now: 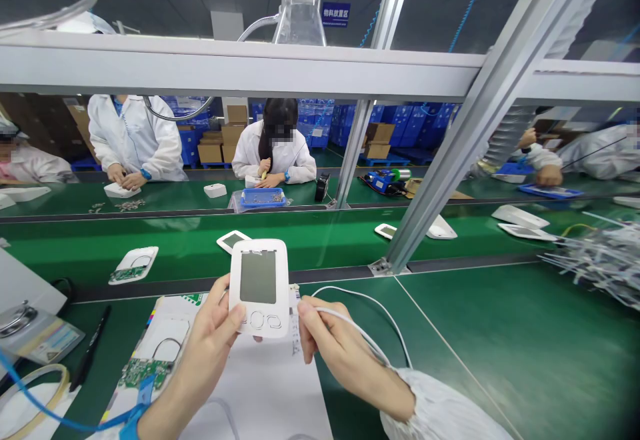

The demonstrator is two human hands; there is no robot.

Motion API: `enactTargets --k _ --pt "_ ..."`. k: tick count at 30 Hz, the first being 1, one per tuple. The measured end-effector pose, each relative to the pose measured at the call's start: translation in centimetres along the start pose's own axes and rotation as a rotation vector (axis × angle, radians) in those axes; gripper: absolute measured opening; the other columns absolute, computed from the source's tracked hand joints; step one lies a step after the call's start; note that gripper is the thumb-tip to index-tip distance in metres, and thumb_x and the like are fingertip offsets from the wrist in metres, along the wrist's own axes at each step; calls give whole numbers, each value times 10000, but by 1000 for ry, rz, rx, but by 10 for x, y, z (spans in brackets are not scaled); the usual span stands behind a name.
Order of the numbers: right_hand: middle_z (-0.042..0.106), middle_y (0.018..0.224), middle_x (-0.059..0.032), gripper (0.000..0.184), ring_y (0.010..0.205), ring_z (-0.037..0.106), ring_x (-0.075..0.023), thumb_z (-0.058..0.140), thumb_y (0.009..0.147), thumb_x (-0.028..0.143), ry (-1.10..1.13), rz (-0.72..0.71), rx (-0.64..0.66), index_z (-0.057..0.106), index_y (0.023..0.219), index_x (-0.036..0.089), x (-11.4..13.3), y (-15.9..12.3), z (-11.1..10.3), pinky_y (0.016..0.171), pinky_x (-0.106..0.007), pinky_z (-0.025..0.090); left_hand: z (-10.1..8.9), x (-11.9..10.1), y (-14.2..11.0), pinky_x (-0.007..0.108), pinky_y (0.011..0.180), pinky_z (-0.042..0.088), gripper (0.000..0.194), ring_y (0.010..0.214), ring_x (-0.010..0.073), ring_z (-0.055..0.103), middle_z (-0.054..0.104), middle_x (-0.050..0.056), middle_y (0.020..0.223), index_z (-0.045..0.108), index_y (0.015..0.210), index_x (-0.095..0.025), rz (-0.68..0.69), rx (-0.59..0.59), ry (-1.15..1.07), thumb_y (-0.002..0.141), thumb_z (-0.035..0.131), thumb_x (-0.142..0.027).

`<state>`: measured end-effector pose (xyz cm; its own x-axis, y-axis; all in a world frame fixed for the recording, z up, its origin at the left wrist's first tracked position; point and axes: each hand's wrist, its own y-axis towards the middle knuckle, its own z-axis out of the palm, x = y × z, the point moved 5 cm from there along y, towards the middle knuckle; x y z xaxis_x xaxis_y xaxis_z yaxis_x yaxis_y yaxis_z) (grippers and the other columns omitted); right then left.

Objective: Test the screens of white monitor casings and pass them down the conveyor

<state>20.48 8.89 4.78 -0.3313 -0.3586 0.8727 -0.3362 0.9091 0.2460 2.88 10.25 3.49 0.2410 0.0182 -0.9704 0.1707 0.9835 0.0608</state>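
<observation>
My left hand (213, 337) is closed around the lower left side of a white handheld device (258, 277), thumb on its front. The device is held upright, its grey screen and button outlines facing me. Just right of it, my right hand (345, 347) pinches a white cable (385, 313), which loops back over the wrist. The cable's tip is hidden by my fingers, so I cannot tell whether it touches the device. A blue strap (145, 393) circles my left wrist. Beside that wrist lies an open white housing with a green circuit board (145, 373).
White paper (280, 387) covers the bench under my hands. Beyond runs a green conveyor (320, 227) carrying white housings (135, 265). A slanted metal post (450, 140) stands right of centre, near bundled white cables (600, 253). Tape (60, 393) and a black pen (90, 347) lie left. Co-workers sit opposite.
</observation>
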Motion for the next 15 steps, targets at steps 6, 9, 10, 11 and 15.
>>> enactTargets --k 6,9,10,11,15 --pt "542 588 10 553 607 537 -142 273 1059 446 78 13 22 477 604 206 -4 2 1 654 -267 423 6 5 -12 276 637 558 672 807 179 609 616 53 1190 320 1362 -325 142 -66 135 818 714 -341" --pt "581 686 -4 507 616 534 -136 290 1049 473 155 17 22 526 697 196 -7 6 1 625 -264 443 10 8 -16 285 672 566 660 881 198 621 591 62 1228 295 1368 -332 163 -77 136 839 689 -348" --pt "599 778 -21 469 644 547 -136 331 1036 492 196 14 26 553 753 191 -9 8 2 611 -261 454 11 9 -18 295 701 567 649 923 210 623 577 66 1257 284 1372 -336 160 -72 143 853 673 -349" --pt "602 867 -37 417 680 567 -141 401 1010 513 247 19 32 570 814 187 -10 9 3 592 -256 466 13 8 -19 304 729 566 643 962 219 621 560 70 1290 266 1381 -343 157 -59 158 869 655 -350" --pt "597 780 -26 380 653 615 -164 670 855 536 445 96 7 527 863 184 -16 15 1 522 -245 491 12 0 -13 308 741 551 558 978 217 630 545 86 1348 258 1410 -342 118 85 356 935 545 -395"
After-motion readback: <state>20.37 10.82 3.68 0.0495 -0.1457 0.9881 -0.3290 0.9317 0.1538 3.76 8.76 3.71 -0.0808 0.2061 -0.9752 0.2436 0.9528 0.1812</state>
